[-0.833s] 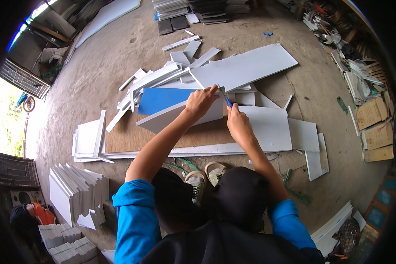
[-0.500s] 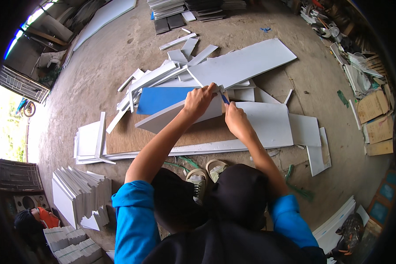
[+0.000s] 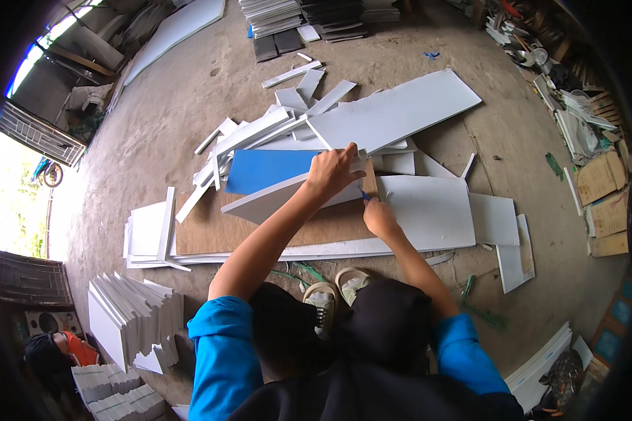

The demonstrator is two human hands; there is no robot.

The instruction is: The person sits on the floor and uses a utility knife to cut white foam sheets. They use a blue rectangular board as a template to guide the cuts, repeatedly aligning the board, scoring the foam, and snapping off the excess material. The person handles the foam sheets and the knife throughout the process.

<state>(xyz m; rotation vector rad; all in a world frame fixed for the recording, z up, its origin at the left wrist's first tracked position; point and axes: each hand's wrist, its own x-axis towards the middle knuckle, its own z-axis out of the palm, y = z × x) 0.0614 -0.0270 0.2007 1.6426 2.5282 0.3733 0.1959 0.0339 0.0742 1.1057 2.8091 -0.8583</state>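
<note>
Left hand (image 3: 330, 173) pinches a white panel (image 3: 260, 200), likely light, brittle, best edge-held, near the right edge of a brown board (image 3: 207, 228); right hand (image 3: 381, 218) clasps a blue tool (image 3: 365, 197).

Grey concrete floor (image 3: 165, 130); on it: white strip (image 3: 292, 74), white board stack (image 3: 107, 324), dark sheets (image 3: 328, 19)

Daylight from a left-hand opening (image 3: 10, 193) beside a metal grille (image 3: 41, 133) brightens the concrete floor (image 3: 151, 116)
</note>
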